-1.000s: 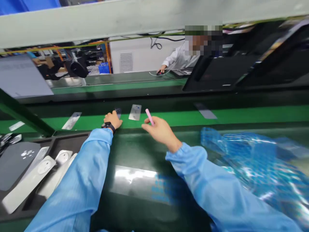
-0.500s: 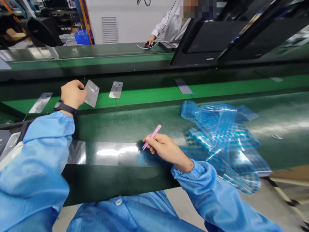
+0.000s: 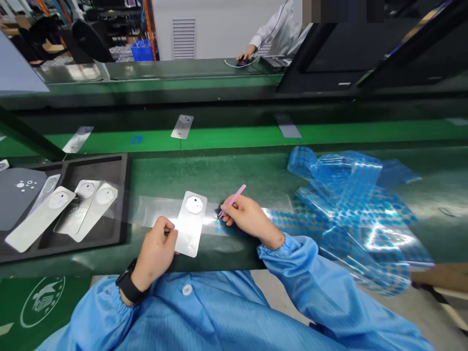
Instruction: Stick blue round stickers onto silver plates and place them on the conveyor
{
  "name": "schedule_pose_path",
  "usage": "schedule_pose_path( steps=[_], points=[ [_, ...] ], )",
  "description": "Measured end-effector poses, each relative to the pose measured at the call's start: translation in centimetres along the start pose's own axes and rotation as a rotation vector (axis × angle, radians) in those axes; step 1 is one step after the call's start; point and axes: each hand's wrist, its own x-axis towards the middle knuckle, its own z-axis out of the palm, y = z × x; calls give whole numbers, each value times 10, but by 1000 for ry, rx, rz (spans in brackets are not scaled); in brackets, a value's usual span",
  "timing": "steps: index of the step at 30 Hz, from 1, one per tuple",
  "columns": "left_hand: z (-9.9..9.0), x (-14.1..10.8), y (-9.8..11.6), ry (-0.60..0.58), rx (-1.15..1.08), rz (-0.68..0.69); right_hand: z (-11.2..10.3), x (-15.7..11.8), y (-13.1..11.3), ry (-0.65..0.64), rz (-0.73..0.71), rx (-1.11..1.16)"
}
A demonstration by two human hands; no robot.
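Note:
Between its thumb and fingers, my left hand (image 3: 156, 253) grips the left edge of a phone back panel (image 3: 190, 229). The panel is silvery, with a round white camera area near its top. My right hand (image 3: 248, 219) is closed around pink tweezers (image 3: 233, 201), whose tips point down and left over a clear film strip (image 3: 146, 207). Blue dots cover the strip's right part. The panel is held just left of the tweezers and hides part of the strip. Whether anything is between the tweezer tips I cannot tell.
A black tray (image 3: 126, 195) with several panels (image 3: 97, 210) stands at left. Crumpled blue-dotted film (image 3: 351, 204) is heaped at right. More panels (image 3: 182, 126) lie along the green belt (image 3: 226, 136). Across the bench, a person's hand (image 3: 246, 52) rests on a mouse beside monitors (image 3: 329, 58).
My left hand has brought the panel from the green belt down and right, in front of me. The right hand stays over the film strip with the tweezers. The view has shifted, showing the tray.

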Motion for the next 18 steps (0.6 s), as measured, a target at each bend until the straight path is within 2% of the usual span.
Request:
schedule_pose_path(
  steps=[4,8,10,12,14,16,18],
  points=[
    [-7,-8,0,-85,13,14,0,1,-1,9,28,-3],
    [-15,-12,11,-169,267,101,1,1,-2,-18,26,-5],
    [-17,-8,17,-134,394,169,1,1,-4,-29,32,-9],
    [-15,2,22,-53,475,299,2,1,-5,-21,47,3],
    [-11,15,23,5,511,486,2,3,-3,-17,53,46],
    [-4,29,22,6,541,644,1,4,2,-35,45,123],
    [2,40,17,-35,583,714,0,6,6,-66,37,204]
  ],
)
